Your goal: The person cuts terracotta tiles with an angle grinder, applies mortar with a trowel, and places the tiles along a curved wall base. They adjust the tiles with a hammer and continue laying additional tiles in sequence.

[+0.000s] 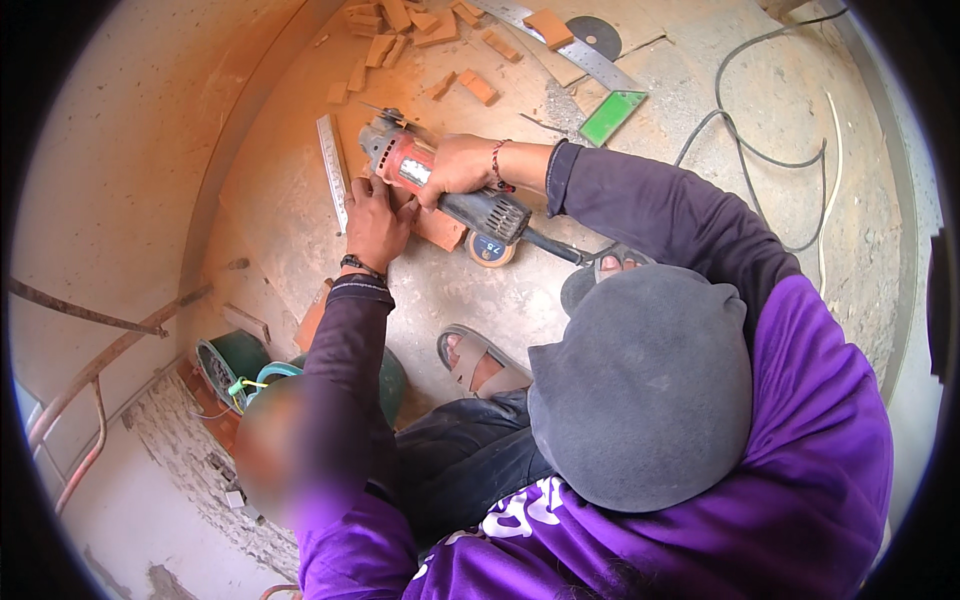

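Note:
My right hand (pixel 460 166) is closed around the body of a red and grey angle grinder (pixel 408 160). The grinder's disc end points away to the far left, and its cable runs back toward my foot. Beneath the tool lies an orange tile piece (pixel 440 230), partly hidden by the grinder. My left hand (pixel 378 224) presses on this tile from the left, fingers bent and close to the grinder head. A metal ruler (pixel 331 172) lies just left of that hand. Close to the grinder's rear, a round disc with a yellow edge (pixel 490 249) rests on the floor.
Broken orange tile pieces (pixel 437 28) lie scattered at the far side. A square with a green handle (pixel 613 118) and a black cutting disc (pixel 594 38) are far right of them. Black cable (pixel 745 150) loops on the right. Green buckets (pixel 230 362) stand at lower left.

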`<control>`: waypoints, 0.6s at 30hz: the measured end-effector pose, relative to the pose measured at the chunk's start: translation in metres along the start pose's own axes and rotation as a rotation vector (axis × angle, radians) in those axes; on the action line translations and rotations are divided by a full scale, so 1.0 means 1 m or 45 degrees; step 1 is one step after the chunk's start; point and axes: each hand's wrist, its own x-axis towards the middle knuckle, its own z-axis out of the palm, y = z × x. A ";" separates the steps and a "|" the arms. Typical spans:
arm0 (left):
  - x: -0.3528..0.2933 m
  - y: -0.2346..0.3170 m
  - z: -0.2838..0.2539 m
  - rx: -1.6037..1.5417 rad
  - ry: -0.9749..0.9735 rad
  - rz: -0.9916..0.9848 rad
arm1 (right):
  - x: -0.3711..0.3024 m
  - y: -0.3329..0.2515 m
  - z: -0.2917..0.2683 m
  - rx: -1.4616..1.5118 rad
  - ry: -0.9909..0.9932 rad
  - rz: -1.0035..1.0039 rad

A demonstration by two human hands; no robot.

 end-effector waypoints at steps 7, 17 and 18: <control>-0.001 0.003 -0.004 0.003 -0.003 -0.033 | -0.007 0.002 0.002 -0.009 0.024 -0.003; 0.000 0.006 -0.004 0.003 0.008 -0.060 | -0.018 0.009 0.002 0.035 -0.016 0.008; 0.000 0.006 -0.005 -0.005 0.004 -0.066 | -0.019 0.009 0.002 0.035 -0.022 0.018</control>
